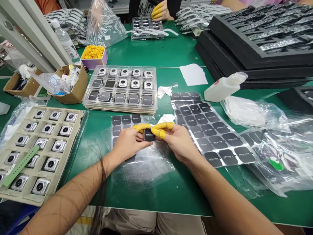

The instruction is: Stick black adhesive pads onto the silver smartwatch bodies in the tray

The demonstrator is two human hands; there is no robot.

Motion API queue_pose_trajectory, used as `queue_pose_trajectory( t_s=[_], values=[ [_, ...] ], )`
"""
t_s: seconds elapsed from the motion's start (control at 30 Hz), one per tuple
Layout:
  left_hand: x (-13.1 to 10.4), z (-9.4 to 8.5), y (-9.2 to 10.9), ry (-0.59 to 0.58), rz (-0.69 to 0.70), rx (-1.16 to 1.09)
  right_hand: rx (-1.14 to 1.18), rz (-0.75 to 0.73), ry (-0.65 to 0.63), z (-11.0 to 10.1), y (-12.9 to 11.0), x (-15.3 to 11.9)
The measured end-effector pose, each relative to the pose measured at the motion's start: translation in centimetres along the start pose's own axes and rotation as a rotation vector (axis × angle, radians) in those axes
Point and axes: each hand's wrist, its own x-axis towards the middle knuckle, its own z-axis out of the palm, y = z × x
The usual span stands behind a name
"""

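Observation:
Between my two hands is a smartwatch case (148, 135), its front covered by a black sticker with white lettering. My left hand (129, 138) grips its left side, with a yellow finger cot on a fingertip. On the right side, my right hand (174, 137) pinches the upper corner with fingers in yellow cots. Under the hands lie clear plastic films (146, 166) and a partly covered sticker sheet (116, 130). Right of them spreads a larger sheet of black stickers (209, 130). Beyond the hands stands a clear tray (119, 109) of watch cases, some with black fronts.
At left lies a beige tray (57, 124) of watch cases with a green strap (21, 165) across it. A white bottle (225, 86), plastic bags (281, 153) and stacked black foam trays (244, 58) are at right. Across the table, a co-worker's hand (160, 11) is near another tray.

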Motion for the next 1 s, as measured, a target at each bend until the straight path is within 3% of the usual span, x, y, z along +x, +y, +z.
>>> queue_pose_trajectory(
  t_s=[0.5,0.6,0.67,0.7,0.77,0.83,0.87,0.9,1.0],
  values=[
    [0.1,0.0,0.0,0.014,-0.005,-0.011,-0.082,-0.079,-0.029,-0.1,0.5,-0.2],
    [0.1,0.0,-0.1,0.004,-0.036,-0.042,-0.329,-0.234,0.149,-0.8,0.4,-0.1],
    [0.1,-0.1,-0.2,-0.001,-0.067,-0.072,-0.558,-0.444,0.3,-1.1,0.2,-0.2],
    [0.1,-0.2,-0.3,0.004,-0.08,-0.103,-0.666,-0.572,0.3,-1.2,0.2,-0.2],
    [0.2,-0.3,-0.6,0.01,-0.095,-0.202,-0.877,-0.804,0.081,-1.2,0.3,-0.3],
    [0.3,-0.4,-0.8,0.007,-0.096,-0.319,-1.097,-0.905,-0.209,-1.2,0.6,-0.3],
    [0.3,-0.4,-0.9,0.004,-0.097,-0.367,-1.195,-0.898,-0.274,-1.2,0.8,-0.2],
    [0.4,-0.4,-1.0,0.001,-0.1,-0.404,-1.268,-0.87,-0.264,-1.3,1.0,-0.1],
    [0.4,-0.2,-1.0,0.017,-0.121,-0.498,-1.26,-0.83,0.005,-1.4,1.3,0.4]
  ],
)
